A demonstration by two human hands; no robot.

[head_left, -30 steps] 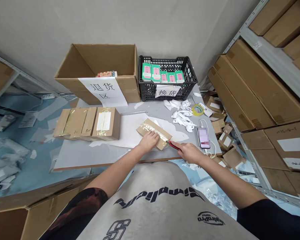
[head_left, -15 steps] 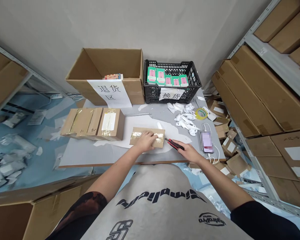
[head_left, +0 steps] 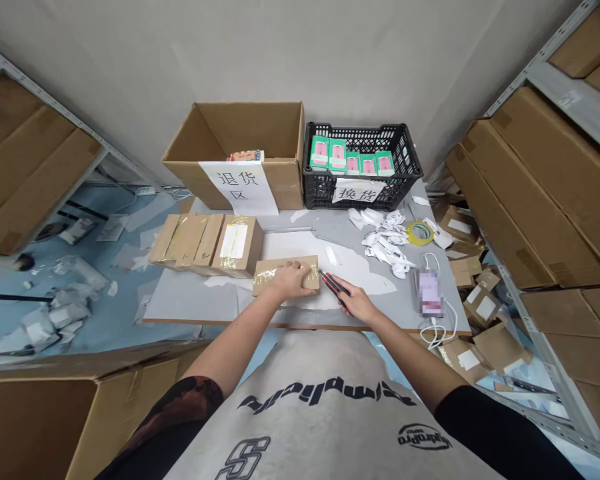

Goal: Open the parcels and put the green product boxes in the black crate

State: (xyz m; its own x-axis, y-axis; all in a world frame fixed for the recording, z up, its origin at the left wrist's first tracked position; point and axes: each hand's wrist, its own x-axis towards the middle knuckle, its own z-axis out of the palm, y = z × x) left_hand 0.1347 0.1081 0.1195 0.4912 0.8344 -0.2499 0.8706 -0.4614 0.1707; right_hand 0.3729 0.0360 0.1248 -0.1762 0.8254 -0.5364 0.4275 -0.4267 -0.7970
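Two hands apart: the left hand [head_left: 291, 280] pins a taped brown cardboard box [head_left: 266, 273] steady; the right hand [head_left: 356, 303] grips a red-black utility knife [head_left: 334, 285].

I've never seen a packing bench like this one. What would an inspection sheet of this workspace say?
Surface: grey board table under a torn white paper sheet.
Job's things: tape-wrapped brown cardboard box; red-and-black utility knife.
Hands: left hand resting on the box; right hand holding the knife.
Clutter: crumpled white paper; green-and-yellow tape roll.
Cables: white charging cable beside a smartphone.
Surroundings: brown cartons on metal shelves; black plastic crate.
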